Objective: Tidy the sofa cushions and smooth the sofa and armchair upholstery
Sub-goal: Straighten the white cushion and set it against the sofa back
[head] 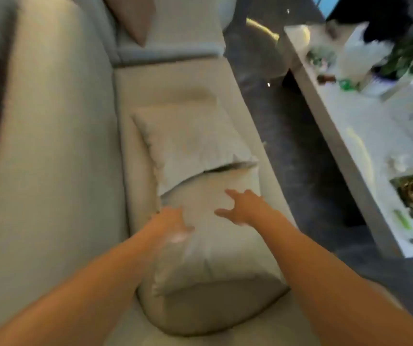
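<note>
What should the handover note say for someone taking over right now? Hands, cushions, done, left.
Left hand: open, at the near cushion's left side; blurred, so contact is unclear.
Right hand: open, fingers spread, over the same cushion's top, holding nothing.
Cushions: two pale ones lie flat on the sofa seat, the far cushion meeting the near one edge to edge. A brown cushion leans on the backrest at the far end.
Done: nothing clearly finished.
Left: stand the two flat cushions against the backrest, smooth the seat, then the armchair, which is not in view.
</note>
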### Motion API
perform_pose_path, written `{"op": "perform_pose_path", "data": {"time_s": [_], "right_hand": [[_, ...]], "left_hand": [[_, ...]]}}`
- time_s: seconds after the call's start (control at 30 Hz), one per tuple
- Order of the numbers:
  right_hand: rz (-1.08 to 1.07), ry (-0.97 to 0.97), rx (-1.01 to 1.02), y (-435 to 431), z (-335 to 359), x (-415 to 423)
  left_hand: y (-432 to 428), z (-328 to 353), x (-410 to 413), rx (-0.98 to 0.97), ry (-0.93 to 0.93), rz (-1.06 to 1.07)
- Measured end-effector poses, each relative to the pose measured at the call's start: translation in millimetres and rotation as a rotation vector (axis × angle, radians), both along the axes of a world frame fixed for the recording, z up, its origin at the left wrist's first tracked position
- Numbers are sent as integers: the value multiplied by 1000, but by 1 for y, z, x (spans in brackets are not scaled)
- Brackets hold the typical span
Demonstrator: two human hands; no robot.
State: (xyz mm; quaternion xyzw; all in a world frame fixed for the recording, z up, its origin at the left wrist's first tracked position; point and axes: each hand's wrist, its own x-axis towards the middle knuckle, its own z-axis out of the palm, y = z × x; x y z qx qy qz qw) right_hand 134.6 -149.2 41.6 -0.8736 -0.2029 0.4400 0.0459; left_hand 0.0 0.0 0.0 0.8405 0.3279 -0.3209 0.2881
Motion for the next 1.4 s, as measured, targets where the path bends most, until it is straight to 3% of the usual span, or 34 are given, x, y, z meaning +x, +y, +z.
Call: {"op": "perform_pose_path", "data": {"time_s": [0.1, 0.17, 0.27, 0.33, 0.43, 0.63, 0.77, 0.97, 1.03, 1.17, 1.33, 1.4], "right_hand": [[-338, -67, -20, -19, -114, 0], [-519, -187, 43, -24, -176, -14], [-552, -518, 124, -16, -225, -27], [-562, -552, 127, -17, -228, -27], [-590, -437, 98, -17, -210, -23], [-688, -210, 141, -6, -160, -14], [-632, -68, 170, 13, -133, -35], [-708, 265, 521, 65, -134, -87], [-671, 309, 525, 91, -145, -110], [-680, 334, 388, 116, -148, -137], [-572, 434, 354, 108, -137, -92], [-525, 337, 327, 112, -130, -41]], "left_hand": [[-17, -106, 15, 159, -130, 273], [-28, -151, 16, 359, -352, 361], [-26, -187, 17, 514, -582, 400], [-23, -189, 16, 475, -578, 403], [-21, -161, 21, 369, -478, 378], [-3, -78, 20, 255, -471, 286], [19, -22, -13, 199, -451, 208], [42, 61, -69, 262, -623, 63], [52, 67, -80, 253, -608, 10], [72, 53, -97, 316, -276, -82], [86, 52, -50, 340, -219, -90], [100, 40, 0, 321, -283, 14]]}}
